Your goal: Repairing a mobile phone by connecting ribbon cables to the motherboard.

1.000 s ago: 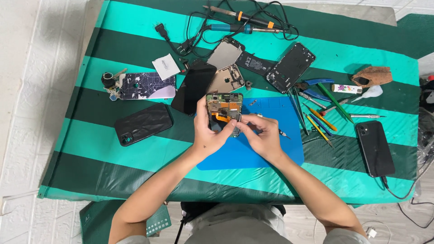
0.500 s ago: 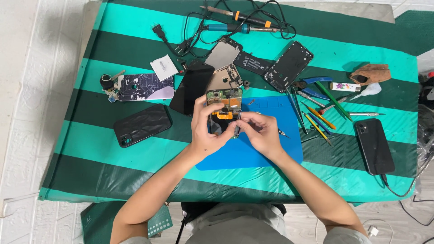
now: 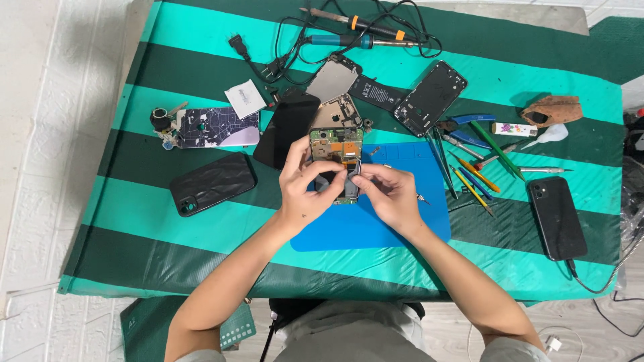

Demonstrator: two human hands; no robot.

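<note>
1. My left hand (image 3: pixel 310 189) curls around the opened phone (image 3: pixel 337 155), gripping its left edge above the blue mat (image 3: pixel 396 224).
2. My right hand (image 3: pixel 389 194) pinches the phone's lower right edge, wrist bent inward.

table: one low table (image 3: pixel 100 261), pretty much fills the view, seen from straight above
cover: striped cloth (image 3: pixel 201 231) in bright teal and dark green bands, stripes run side to side, front edge hangs over a bit
floor, left: white-ish textured tiles (image 3: pixel 40 134), kinda worn looking
floor, bottom right: pale wood-look boards (image 3: pixel 456 335)
top right corner: a bare grey bit of tabletop (image 3: pixel 537 13) pokes out past the cloth
light: even and soft, only faint shadows
</note>
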